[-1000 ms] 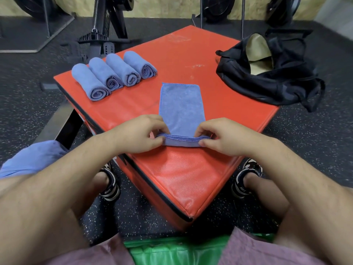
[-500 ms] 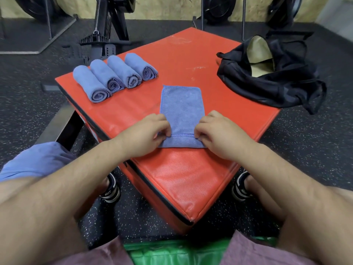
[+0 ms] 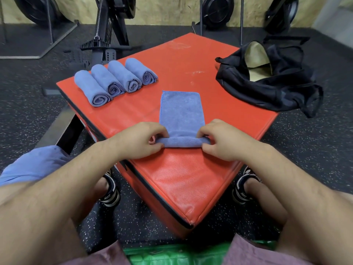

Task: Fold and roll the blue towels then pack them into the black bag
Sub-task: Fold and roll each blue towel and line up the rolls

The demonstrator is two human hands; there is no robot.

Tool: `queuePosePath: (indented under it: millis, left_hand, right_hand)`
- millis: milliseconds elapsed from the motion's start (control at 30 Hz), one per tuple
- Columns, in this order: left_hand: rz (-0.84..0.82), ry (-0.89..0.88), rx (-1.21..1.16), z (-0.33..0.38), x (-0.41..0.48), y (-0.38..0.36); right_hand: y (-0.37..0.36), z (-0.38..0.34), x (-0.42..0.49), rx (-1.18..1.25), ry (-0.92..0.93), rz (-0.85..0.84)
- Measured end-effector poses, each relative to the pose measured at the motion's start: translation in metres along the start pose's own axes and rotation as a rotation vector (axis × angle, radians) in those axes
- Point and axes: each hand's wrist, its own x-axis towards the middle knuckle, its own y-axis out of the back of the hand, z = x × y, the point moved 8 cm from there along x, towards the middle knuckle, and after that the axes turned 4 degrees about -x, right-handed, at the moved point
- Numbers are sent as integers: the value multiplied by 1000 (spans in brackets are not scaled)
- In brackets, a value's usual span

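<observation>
Both left hand (image 3: 136, 143) and right hand (image 3: 221, 141) pinched the rolled near end of the blue towel (image 3: 181, 111). Four rolled towels (image 3: 116, 77) lay to its far left.

Red pad (image 3: 181, 60) carries four rolled towels (image 3: 116, 79), one half-rolled towel (image 3: 181, 109), black bag (image 3: 267, 90).
</observation>
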Motion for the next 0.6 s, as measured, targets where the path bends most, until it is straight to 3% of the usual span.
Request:
queuePosePath:
  millis: [133,300,600]
  left_hand:
    - [-21,137,-211,-5,-4,0]
    - [69,142,-192,-10,4,3]
    - [199,-157,105,11,10,3]
  right_hand:
    - [2,8,-8,195,-88,-79]
    - [-1,11,-2,178,-94,-27]
    - [4,-3,2,-67,58,193]
